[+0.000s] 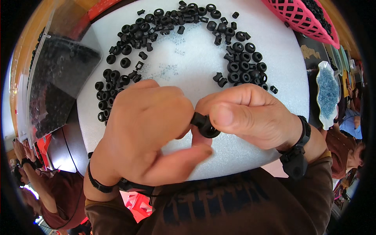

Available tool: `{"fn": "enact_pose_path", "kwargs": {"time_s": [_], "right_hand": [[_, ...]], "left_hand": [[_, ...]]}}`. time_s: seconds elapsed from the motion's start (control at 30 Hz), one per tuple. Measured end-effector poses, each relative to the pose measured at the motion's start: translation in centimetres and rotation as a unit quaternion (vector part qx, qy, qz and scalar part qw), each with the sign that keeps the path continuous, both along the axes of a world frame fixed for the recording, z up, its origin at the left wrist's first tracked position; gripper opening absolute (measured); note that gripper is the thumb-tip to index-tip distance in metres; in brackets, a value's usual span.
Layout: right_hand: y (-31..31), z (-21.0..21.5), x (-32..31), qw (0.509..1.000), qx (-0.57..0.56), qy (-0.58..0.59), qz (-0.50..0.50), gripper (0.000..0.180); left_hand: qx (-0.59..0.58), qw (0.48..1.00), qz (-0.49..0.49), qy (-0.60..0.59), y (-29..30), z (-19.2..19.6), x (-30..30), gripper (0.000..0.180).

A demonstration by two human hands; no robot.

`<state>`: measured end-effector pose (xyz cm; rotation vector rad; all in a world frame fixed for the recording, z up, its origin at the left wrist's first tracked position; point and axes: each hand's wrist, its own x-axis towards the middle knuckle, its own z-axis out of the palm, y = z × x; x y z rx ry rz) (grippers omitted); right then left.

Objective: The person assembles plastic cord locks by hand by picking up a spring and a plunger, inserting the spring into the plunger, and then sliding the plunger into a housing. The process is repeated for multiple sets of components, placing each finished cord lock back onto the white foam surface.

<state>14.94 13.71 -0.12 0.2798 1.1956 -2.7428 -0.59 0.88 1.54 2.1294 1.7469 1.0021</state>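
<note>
Both my hands meet over the near part of a white foam-covered surface (172, 62). My right hand (250, 115) pinches a black cord lock (206, 127) by its round body, thumb on top. A narrower plunger-like end of it points left to my left hand (147, 129), whose fingers curl against that end. The left thumb stretches out below, apart from the piece. The inner fingertips of the left hand are mostly hidden behind its knuckles.
Round black cord lock bodies (244, 65) and small black plungers (149, 47) form an arc beyond my hands, with tiny clear springs (164, 71) inside it. A pink basket (301, 23), a dish of bluish springs (328, 92) and a clear bin (62, 70) flank the surface. People sit at both sides.
</note>
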Motion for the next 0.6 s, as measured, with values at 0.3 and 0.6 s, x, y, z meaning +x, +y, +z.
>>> {"fn": "enact_pose_path", "kwargs": {"time_s": [0.3, 0.6], "right_hand": [[0.2, 0.2, -0.1, 0.999, 0.043, -0.008, 0.029, 0.044], [-0.7, -0.3, 0.2, 0.969, 0.224, 0.079, -0.066, 0.039]], "left_hand": [[-0.052, 0.992, -0.028, -0.113, 0.3, -0.5, -0.5, 0.029], [0.045, 0.991, -0.039, -0.117, 0.5, -1.0, 0.5, 0.011]]}}
